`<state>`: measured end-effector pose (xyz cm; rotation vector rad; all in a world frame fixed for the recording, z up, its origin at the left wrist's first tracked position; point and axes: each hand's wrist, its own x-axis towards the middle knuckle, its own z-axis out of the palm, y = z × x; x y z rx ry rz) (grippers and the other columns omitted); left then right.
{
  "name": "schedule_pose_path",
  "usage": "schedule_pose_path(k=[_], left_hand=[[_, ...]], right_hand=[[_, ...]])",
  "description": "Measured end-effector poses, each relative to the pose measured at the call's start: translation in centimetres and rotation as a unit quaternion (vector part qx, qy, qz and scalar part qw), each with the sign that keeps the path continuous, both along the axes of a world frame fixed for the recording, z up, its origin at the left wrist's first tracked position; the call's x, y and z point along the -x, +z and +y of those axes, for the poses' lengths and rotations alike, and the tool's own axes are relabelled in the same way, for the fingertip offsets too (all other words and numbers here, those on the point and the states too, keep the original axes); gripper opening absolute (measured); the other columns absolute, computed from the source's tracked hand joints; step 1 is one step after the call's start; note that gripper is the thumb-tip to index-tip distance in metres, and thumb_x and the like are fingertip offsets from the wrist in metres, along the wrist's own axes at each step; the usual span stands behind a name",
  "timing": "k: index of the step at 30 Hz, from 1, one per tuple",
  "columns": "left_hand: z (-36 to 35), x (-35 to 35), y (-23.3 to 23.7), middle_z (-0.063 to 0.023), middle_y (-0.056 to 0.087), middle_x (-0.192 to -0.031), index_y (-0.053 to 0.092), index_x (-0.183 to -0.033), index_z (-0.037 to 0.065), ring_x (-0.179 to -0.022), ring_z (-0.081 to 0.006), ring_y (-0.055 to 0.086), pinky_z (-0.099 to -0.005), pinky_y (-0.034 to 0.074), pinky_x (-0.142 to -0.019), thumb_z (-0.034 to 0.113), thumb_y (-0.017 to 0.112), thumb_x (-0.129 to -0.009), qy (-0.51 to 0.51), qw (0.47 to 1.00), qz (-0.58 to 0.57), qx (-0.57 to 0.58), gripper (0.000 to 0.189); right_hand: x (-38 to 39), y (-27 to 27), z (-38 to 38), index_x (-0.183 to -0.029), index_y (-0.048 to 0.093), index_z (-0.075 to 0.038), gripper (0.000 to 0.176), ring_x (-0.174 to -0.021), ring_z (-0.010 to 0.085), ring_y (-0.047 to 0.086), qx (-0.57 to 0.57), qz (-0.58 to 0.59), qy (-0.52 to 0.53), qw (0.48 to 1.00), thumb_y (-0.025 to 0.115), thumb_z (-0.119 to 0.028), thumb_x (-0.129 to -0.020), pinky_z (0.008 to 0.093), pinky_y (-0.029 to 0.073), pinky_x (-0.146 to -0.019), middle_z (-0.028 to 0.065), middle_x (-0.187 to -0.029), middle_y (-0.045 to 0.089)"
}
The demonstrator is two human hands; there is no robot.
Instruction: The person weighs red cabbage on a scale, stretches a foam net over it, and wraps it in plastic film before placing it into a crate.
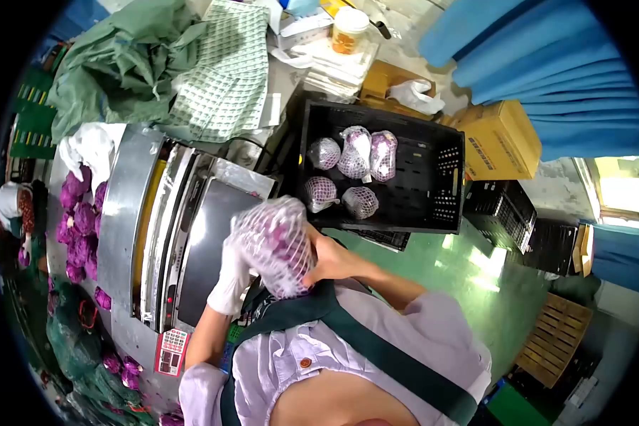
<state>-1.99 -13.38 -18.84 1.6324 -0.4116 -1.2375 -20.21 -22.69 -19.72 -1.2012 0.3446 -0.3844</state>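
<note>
Between my two hands, close to my chest, is a purple cabbage [275, 245] in clear film and a white foam net. My left hand [231, 275], in a white glove, is closed against its left side. My bare right hand [328, 257] grips the right side, fingers curled round it. Just beyond stands a black plastic crate [412, 188], where several netted purple cabbages [355, 153] lie toward its left half. Left of my hands sits a wrapping machine [209, 231] with a dark flat plate.
Unwrapped purple cabbages [82, 220] lie on the metal table at left. Green cloth [121, 71] and a label sheet [227, 67] cover the back. A red keypad device [171, 352] is near the table edge. A cardboard box [500, 142] stands right of the crate. Another person [15, 206] is far left.
</note>
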Motion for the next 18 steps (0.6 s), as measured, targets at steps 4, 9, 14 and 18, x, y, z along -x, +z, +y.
schedule_pose_path(k=[4,9,14,18], left_hand=[[-7.1,3.1,-1.8,-0.0073,0.061,-0.097,0.054,-0.112,0.005,-0.083,-0.0163,0.060,-0.0324,0.050,-0.070,0.044,0.036,-0.093,-0.025,0.980,0.141,-0.136,0.047],[-9.8,5.4,-5.6,-0.0055,0.056,-0.104,0.047,-0.122,0.004,-0.088,-0.0119,0.055,-0.0239,0.044,-0.077,0.030,0.047,-0.093,-0.220,0.974,-0.035,0.037,0.039],[-8.5,4.1,-4.2,-0.0058,0.061,-0.088,0.055,-0.111,-0.002,-0.079,-0.0107,0.056,-0.0232,0.045,-0.074,0.020,0.053,-0.090,-0.254,0.966,0.041,-0.038,0.030],[-5.7,3.3,-5.9,-0.0127,0.062,-0.095,0.058,-0.107,0.001,-0.087,-0.0221,0.060,-0.0290,0.046,-0.078,0.024,0.054,-0.088,-0.322,0.941,-0.074,-0.067,0.030]], right_hand=[[3.2,-4.3,-1.7,-0.128,0.034,0.003,0.078,-0.107,0.0211,0.049,-0.165,0.069,-0.203,0.963,0.074,-0.021,-0.067,0.0342,0.036,-0.096,0.0120,-0.116,0.052],[12.7,-14.3,-10.6,-0.113,0.050,0.005,0.050,-0.090,0.0181,0.058,-0.306,0.121,-0.400,0.855,0.069,-0.014,-0.071,0.0319,0.046,-0.081,0.0102,-0.101,0.060],[22.6,-24.0,-21.3,-0.111,0.053,0.003,0.064,-0.086,0.0194,0.058,0.020,0.373,-0.524,0.766,0.079,-0.022,-0.059,0.0304,0.046,-0.078,0.0102,-0.099,0.061],[24.4,-28.1,-26.5,-0.128,0.037,0.004,0.092,-0.107,0.0246,0.052,0.154,0.556,-0.447,0.684,0.082,-0.028,-0.055,0.0335,0.041,-0.090,0.0161,-0.119,0.052]])
